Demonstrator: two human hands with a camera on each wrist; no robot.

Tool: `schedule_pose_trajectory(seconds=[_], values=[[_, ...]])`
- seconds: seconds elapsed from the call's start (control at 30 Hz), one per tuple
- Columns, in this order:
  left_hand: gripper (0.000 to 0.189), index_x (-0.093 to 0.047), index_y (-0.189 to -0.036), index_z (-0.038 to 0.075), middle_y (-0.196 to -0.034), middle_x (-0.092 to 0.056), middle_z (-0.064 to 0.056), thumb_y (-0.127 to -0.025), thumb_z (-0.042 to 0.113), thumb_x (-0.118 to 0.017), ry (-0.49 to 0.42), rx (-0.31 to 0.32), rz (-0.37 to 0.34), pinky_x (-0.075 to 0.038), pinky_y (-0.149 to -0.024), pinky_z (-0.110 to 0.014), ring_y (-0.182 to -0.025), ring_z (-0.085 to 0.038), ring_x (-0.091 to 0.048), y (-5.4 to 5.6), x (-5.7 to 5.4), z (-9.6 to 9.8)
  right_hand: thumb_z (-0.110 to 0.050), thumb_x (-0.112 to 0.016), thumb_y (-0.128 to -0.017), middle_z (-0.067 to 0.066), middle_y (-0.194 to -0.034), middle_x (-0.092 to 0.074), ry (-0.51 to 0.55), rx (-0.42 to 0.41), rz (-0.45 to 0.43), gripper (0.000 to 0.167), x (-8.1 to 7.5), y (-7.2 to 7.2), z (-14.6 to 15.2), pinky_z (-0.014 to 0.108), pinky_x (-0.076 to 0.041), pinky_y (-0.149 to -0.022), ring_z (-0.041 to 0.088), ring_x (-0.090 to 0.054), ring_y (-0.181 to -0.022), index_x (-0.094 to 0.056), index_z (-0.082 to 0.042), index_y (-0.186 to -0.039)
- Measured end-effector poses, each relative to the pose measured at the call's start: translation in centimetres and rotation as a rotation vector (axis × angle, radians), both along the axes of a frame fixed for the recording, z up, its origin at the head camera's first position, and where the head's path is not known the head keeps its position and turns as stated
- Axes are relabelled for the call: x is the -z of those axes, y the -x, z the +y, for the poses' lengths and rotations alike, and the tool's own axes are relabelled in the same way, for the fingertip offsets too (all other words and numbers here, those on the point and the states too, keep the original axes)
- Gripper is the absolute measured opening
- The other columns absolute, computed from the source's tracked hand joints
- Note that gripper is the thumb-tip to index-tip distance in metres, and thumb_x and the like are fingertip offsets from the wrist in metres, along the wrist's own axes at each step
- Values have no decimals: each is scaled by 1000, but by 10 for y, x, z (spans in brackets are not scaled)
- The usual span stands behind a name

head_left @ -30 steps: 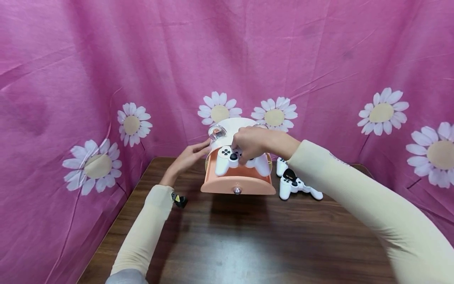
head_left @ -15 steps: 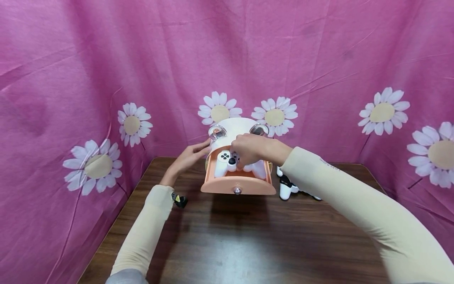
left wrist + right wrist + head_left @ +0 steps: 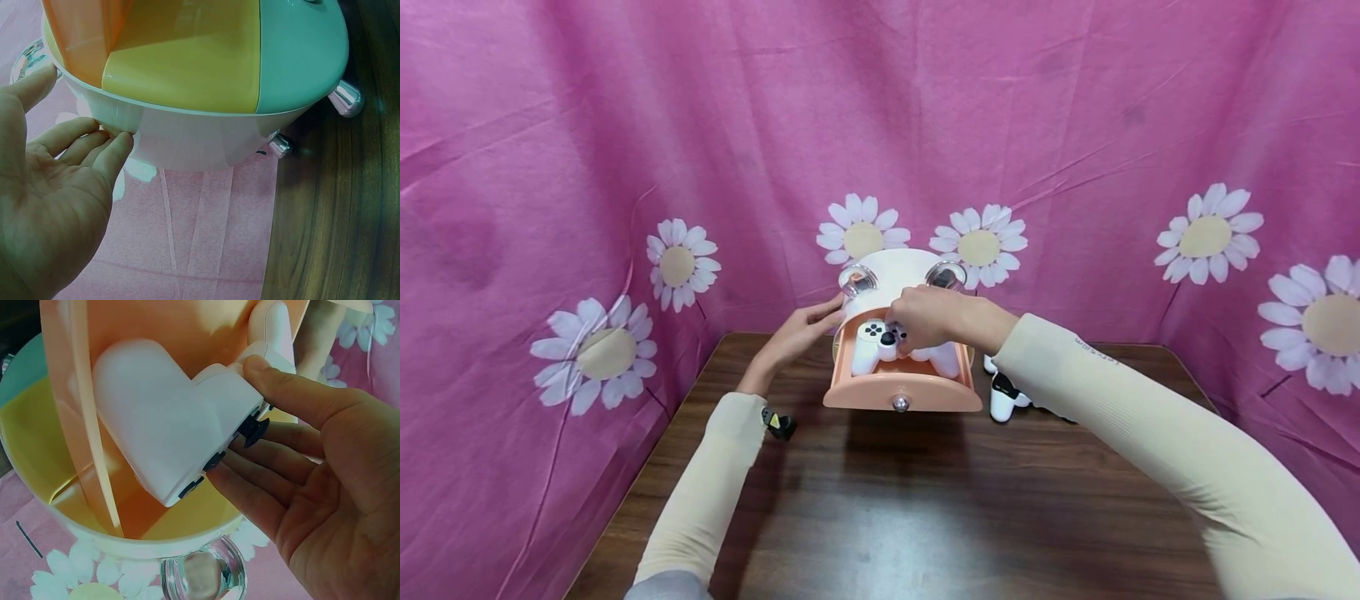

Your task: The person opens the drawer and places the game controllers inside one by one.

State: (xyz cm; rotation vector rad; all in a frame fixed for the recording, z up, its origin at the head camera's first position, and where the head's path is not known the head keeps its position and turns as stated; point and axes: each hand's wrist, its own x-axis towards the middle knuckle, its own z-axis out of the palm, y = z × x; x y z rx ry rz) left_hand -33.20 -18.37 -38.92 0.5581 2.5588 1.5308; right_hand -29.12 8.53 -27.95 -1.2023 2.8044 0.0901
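Observation:
In the head view, a white storage box [image 3: 898,268] stands on the table with its peach top drawer [image 3: 861,392] pulled out. My right hand [image 3: 934,317] pinches a white game controller [image 3: 867,354] by its middle, inside the drawer. In the right wrist view, the thumb is on one side of the controller [image 3: 147,406] and the fingers are on the other. My left hand [image 3: 799,337] rests against the box's left side. Up close in the left wrist view, its fingertips touch the white wall [image 3: 187,137], beside the yellow drawer [image 3: 187,69] and green drawer [image 3: 303,56].
White controllers [image 3: 1002,404] lie to the right of the box, partly hidden by my right sleeve [image 3: 1075,383]. Two round chrome parts [image 3: 859,279] flank the box top. Behind the wooden table [image 3: 880,500] hangs a pink curtain [image 3: 880,108] with daisies.
My right hand has lowered the controller into the drawer and shifted slightly left, with little movement in the last half second. My left hand has stayed at the box's side.

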Motion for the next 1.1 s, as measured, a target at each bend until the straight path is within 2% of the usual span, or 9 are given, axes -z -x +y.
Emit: schedule_pose_trajectory(seconds=[0.17, 0.4, 0.53, 0.63, 0.73, 0.9, 1.1], values=[[63, -46, -163, 25, -170, -42, 1, -107, 51, -61, -11, 4, -2, -32, -130, -54, -160, -28, -36, 0, 0, 1, -28, -87, -91, 4, -94, -78, 5, -27, 19, 29, -1, -2, 2, 40, -59, -82, 20, -67, -83, -81, -10, -112], [65, -45, -163, 25, -170, -42, 1, -106, 53, -61, -7, 1, 4, -33, -130, -53, -159, -28, -38, -1, 1, 2, -22, -80, -96, 1, -80, -74, 44, -95, 125, 11, -11, -13, 11, 43, -59, -72, 20, -65, -72, -81, -13, -101], [66, -46, -163, 26, -170, -43, 2, -106, 54, -61, -7, 0, 5, -34, -129, -53, -158, -28, -38, -1, 0, 3, -17, -78, -96, -2, -78, -74, 157, -131, 180, 4, -18, -21, 18, 38, -59, -67, 14, -65, -68, -81, -16, -94], [66, -46, -163, 26, -169, -43, 3, -105, 55, -62, -13, 0, 0, -35, -129, -51, -157, -26, -40, -1, 0, 3, -14, -75, -96, -6, -70, -68, 251, -160, 214, 12, -23, -28, 25, 34, -53, -61, 9, -57, -62, -79, -16, -85], [66, -47, -162, 26, -169, -44, 4, -105, 55, -62, -15, -2, -2, -36, -129, -50, -157, -25, -41, -1, -1, 4, -14, -75, -96, -8, -63, -59, 315, -163, 245, 16, -27, -39, 31, 32, -47, -58, 8, -48, -58, -76, -17, -80], [66, -45, -163, 26, -170, -43, 2, -106, 54, -62, -8, 1, 3, -35, -129, -52, -157, -27, -40, -2, -2, 3, -16, -75, -95, -12, -58, -51, 392, -139, 267, 17, -28, -61, 39, 29, -41, -53, 5, -43, -55, -73, -19, -79], [67, -46, -163, 27, -169, -44, 3, -105, 56, -63, -6, -8, 7, -35, -129, -51, -158, -25, -40, -2, 0, 2, -19, -78, -95, -13, -60, -56, 469, -130, 301, 14, -10, -84, 45, 25, -39, -50, 1, -41, -52, -76, -20, -82]])
